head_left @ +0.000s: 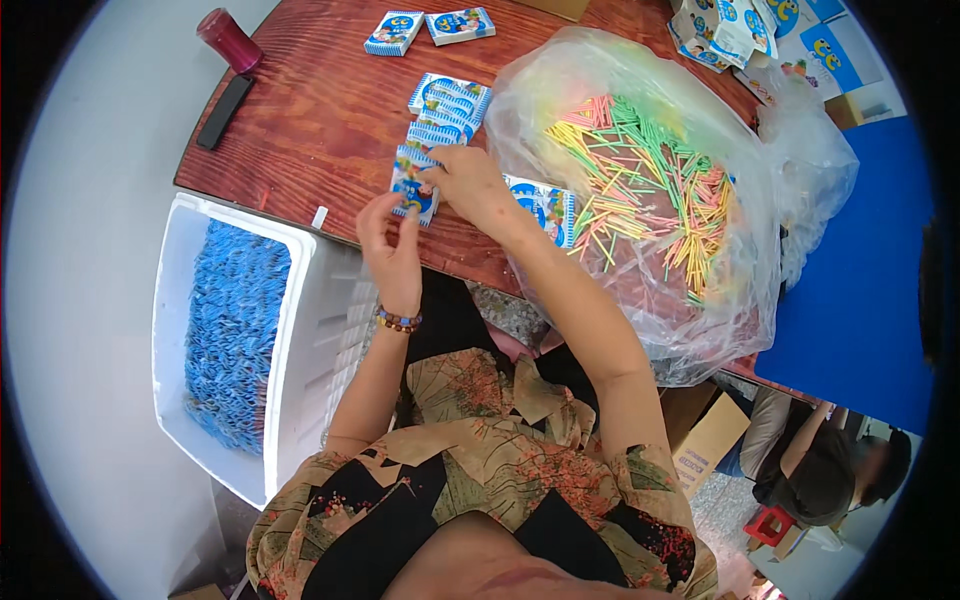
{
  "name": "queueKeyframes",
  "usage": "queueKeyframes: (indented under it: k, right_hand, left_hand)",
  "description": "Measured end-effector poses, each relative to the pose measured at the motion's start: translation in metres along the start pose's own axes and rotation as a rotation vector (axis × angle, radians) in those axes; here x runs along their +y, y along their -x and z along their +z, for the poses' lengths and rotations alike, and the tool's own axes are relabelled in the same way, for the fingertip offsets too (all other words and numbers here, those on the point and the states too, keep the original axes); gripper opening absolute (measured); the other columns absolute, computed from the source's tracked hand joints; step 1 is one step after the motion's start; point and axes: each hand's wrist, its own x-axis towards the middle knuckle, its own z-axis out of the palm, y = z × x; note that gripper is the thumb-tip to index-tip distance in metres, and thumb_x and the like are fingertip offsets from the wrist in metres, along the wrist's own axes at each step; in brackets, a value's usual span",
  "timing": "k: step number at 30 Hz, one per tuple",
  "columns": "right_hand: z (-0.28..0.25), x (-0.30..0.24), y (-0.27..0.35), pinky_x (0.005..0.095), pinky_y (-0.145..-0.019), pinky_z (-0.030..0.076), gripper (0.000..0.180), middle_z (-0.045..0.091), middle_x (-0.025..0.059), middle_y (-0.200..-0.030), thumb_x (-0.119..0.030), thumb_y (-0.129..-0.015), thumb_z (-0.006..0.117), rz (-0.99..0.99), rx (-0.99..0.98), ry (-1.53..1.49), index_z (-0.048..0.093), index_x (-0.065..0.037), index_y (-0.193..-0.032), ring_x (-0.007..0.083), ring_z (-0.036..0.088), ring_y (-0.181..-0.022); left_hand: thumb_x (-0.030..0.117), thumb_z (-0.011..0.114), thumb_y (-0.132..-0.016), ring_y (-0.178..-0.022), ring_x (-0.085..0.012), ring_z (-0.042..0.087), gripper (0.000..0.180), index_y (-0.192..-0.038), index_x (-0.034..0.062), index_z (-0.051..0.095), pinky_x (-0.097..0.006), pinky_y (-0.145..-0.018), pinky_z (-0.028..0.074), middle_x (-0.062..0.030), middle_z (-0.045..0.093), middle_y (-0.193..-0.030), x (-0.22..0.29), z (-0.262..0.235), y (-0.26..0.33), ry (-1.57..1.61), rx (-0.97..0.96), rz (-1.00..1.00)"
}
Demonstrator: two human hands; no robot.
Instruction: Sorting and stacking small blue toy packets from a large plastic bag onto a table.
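A small blue-and-white packet [414, 178] lies near the table's front edge, between my two hands. My left hand [390, 258], with a beaded bracelet at the wrist, pinches its near end between thumb and fingers. My right hand [474, 188] has its thumb and fingers closed on the packet's right side, higher up. Just beyond, an overlapping row of similar packets [447, 108] runs away from me. Another blue-and-white packet [541, 208] lies under my right wrist, beside a clear plastic bag [640, 320] of thin pink, yellow and green sticks [640, 180].
On my left, a white bin [290, 330] holds many blue packets [235, 320]. Two small boxes [428, 27] sit at the back of the reddish wooden table [310, 110]. A red jar [229, 40] and a black bar [226, 112] lie far left. Another person [825, 470] is at lower right.
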Motion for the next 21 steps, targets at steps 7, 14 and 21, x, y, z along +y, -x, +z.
queueKeyframes:
  k: [7, 14, 21]
  right_hand:
    - [-0.041, -0.004, 0.043, 0.0399, -0.068, 0.048, 0.022, 0.064, 0.0165, -0.081, -0.022, -0.081, 0.064, -0.115, 0.297, 0.257, 0.065, -0.001, -0.088, 0.0323, 0.062, -0.077]
    - [-0.096, 0.063, 0.099, 0.0390, -0.073, 0.043, 0.024, 0.060, 0.0092, -0.082, -0.024, -0.069, 0.073, -0.116, 0.287, 0.564, 0.065, -0.007, -0.083, 0.0264, 0.058, -0.072]
    - [-0.101, 0.075, 0.094, 0.0364, -0.074, 0.034, 0.017, 0.060, 0.0033, -0.079, -0.020, -0.070, 0.073, 0.042, 0.155, 0.334, 0.060, -0.009, -0.074, 0.0217, 0.056, -0.077]
  left_hand:
    - [0.018, 0.068, -0.081, -0.114, -0.0299, 0.046, 0.042, -0.121, 0.0095, 0.056, -0.042, -0.095, 0.033, -0.0117, 0.053, -0.119, -0.001, 0.003, 0.002, -0.535, -0.202, 0.189]
    - [0.021, 0.068, -0.083, -0.114, -0.0296, 0.047, 0.043, -0.123, 0.0101, 0.055, -0.043, -0.094, 0.033, -0.0105, 0.053, -0.120, -0.007, 0.009, 0.004, -0.495, -0.148, 0.213]
    - [0.018, 0.067, -0.085, -0.111, -0.0289, 0.048, 0.039, -0.121, 0.0088, 0.056, -0.042, -0.095, 0.033, -0.0099, 0.054, -0.119, -0.002, 0.009, 0.008, -0.493, -0.131, 0.256]
